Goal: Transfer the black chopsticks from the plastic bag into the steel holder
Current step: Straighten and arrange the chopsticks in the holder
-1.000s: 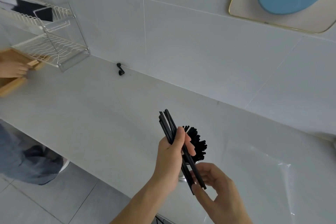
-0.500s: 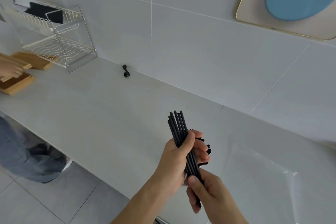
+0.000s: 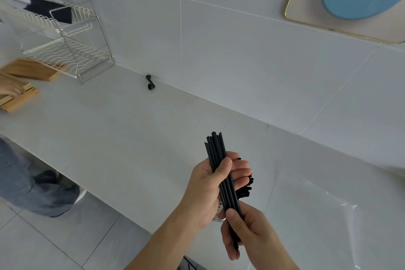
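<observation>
1. Chopsticks [image 3: 221, 173] are now squared up into one tight bundle. A second ago they were fanned loose in the left hand [image 3: 205, 190], with the right hand [image 3: 247, 232] open under the tips.
2. Grip right now: left hand wraps the middle of the bundle, thumb across the front. Right hand has closed around the near end, thumb on top. So both hands hold the same bunch, tilted a bit, far ends pointing up and away.
3. Holder [image 3: 241, 197] is mostly hidden behind the hands, just a sliver of steel showing, with black sticks already poking out of it to the right of the left fingers.
4. Bag [image 3: 328, 215] lies flat on the counter [image 3: 131, 138] to the right, looks emptied from here.
5. My read: the bunch is lined up and sits just above the holder, so dropping it in should be next. Watch for clashing with the ones already in there.
</observation>
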